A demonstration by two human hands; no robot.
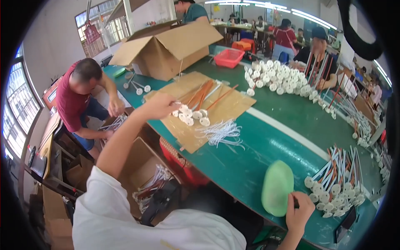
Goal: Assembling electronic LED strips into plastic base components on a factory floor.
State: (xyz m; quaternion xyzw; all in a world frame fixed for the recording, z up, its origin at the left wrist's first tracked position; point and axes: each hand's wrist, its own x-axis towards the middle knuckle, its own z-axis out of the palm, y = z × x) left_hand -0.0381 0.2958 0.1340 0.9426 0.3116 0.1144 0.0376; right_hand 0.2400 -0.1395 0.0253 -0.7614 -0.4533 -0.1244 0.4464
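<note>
My left hand [160, 106] reaches over a brown cardboard sheet [189, 139], fingers pinched at the edge of a small heap of white round discs [189, 116]. What its fingertips hold, if anything, I cannot make out. Orange-brown rods [202, 93] run back from the discs. A bundle of thin white strips [223, 132] lies at the sheet's near right edge. My right hand [299, 210] is at the right rim of a light green oval dish [277, 187], thumb and fingers curled together. Anything between them is too small to name.
Disc-ended rods [335, 187] are heaped on the green table [233, 166] at right, beside a phone [346, 225]. A larger pile of white discs [279, 77], a red basket [229, 57] and an open carton [162, 54] stand farther back. A co-worker [85, 98] handles rods at left.
</note>
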